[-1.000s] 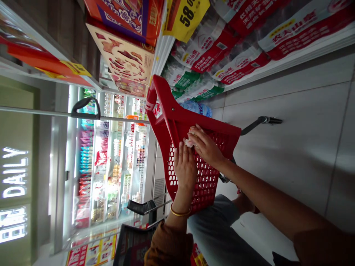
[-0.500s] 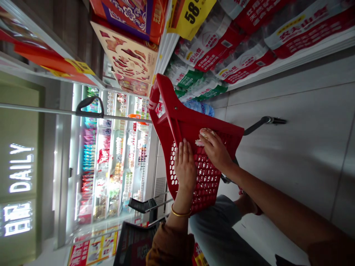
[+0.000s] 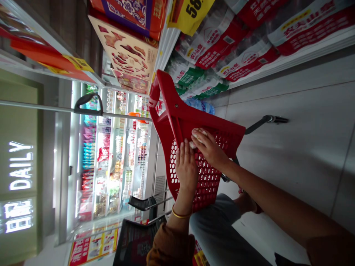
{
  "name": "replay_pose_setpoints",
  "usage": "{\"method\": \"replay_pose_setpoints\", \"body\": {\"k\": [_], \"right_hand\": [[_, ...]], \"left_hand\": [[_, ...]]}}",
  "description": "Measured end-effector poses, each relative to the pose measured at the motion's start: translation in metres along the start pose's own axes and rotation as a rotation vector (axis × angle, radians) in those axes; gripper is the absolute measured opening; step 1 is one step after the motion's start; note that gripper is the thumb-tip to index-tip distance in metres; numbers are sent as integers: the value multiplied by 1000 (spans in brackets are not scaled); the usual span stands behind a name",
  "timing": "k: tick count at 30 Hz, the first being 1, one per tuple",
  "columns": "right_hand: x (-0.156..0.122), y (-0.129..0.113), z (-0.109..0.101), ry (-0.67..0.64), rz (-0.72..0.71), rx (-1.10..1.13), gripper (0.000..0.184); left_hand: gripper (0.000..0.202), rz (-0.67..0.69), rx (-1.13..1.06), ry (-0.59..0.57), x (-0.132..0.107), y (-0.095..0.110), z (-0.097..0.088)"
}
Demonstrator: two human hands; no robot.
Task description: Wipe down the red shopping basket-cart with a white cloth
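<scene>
The right hand (image 3: 210,149) pressed its fingers (image 3: 203,137) together over a pale wad (image 3: 194,140) on the red shopping basket (image 3: 191,118), while the left hand (image 3: 186,171) lay flat on the mesh (image 3: 208,177), fingers (image 3: 181,153) close together. Pale floor tiles (image 3: 294,122) ran beside shelved bottled water (image 3: 196,87) and a brightly lit display cooler (image 3: 119,147).

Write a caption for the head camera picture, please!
The left hand rests on a red plastic shopping basket while the right hand presses a small pale item.

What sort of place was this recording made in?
Probably a supermarket aisle: there is a red plastic shopping basket, shrink-wrapped packs of bottled water, and a yellow price sign.
</scene>
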State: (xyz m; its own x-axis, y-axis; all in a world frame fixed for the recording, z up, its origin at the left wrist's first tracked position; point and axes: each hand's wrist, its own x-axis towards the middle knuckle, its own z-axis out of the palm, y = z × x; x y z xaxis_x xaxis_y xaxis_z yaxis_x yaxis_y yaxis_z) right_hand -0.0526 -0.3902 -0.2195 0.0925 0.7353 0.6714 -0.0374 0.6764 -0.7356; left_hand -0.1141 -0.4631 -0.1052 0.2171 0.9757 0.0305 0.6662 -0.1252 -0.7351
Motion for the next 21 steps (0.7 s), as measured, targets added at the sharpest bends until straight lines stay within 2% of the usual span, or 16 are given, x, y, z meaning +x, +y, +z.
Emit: {"method": "replay_pose_setpoints", "body": {"k": [6, 13, 18, 21], "right_hand": [[-25, 2, -2, 5, -1, -56, 46], [-59, 7, -1, 26, 11, -24, 55], [-66, 9, 1, -46, 18, 11, 57], [-67, 14, 11, -17, 56, 21, 54]], "left_hand": [[56, 25, 20, -32, -8, 4, 1], [55, 37, 35, -49, -14, 5, -1], [51, 52, 58, -47, -16, 3, -4], [49, 58, 73, -49, -17, 2, -5]]}}
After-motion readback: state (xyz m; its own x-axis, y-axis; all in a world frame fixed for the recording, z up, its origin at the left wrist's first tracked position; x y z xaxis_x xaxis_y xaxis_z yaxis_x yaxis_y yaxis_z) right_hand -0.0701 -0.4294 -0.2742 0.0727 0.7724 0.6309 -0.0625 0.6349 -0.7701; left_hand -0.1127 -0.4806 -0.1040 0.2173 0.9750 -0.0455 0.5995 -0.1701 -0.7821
